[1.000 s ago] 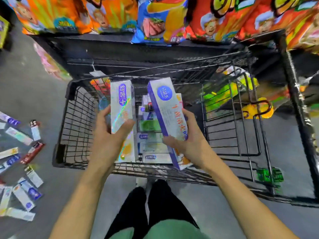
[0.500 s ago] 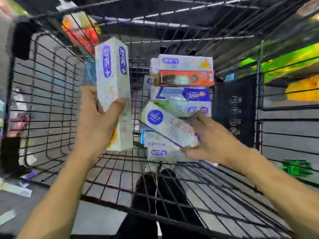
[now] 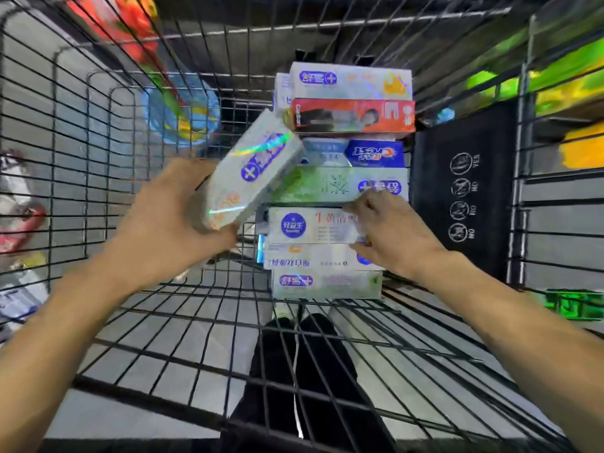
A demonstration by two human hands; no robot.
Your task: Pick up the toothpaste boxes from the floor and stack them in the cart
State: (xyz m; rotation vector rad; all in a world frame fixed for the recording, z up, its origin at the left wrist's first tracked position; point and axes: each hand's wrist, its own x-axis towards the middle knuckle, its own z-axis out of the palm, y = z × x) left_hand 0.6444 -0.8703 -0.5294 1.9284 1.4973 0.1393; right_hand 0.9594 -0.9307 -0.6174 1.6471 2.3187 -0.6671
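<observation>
Nearest, black trousers [image 3: 294, 387] show through the black wire cart [image 3: 196, 338] floor. Inside the cart is a stack of toothpaste boxes [image 3: 343, 191], lying flat w/ labels upside down. Bottom pale green box [image 3: 327, 284] has a purple oval logo, text too small to read. Right hand [image 3: 392, 233] pinches the end of a white box w/ blue round logo [image 3: 310, 225], thumb under, fingers over, box sitting in the stack; red characters partly covered by the hand. Left hand [image 3: 173, 223] grips a silvery holographic box w/ purple oval and "+" [image 3: 255, 171], tilted, beside the stack's left edge, motion-blurred. Further up: blue box reading "Crest" [image 3: 372, 153], red-orange box w/ a person's photo [image 3: 353, 116], white top box [image 3: 349, 80]. Black panel w/ "YES/NO" icons [image 3: 464, 191] on the right. Beyond the wire, colours are blurred, approx. unreadable.
</observation>
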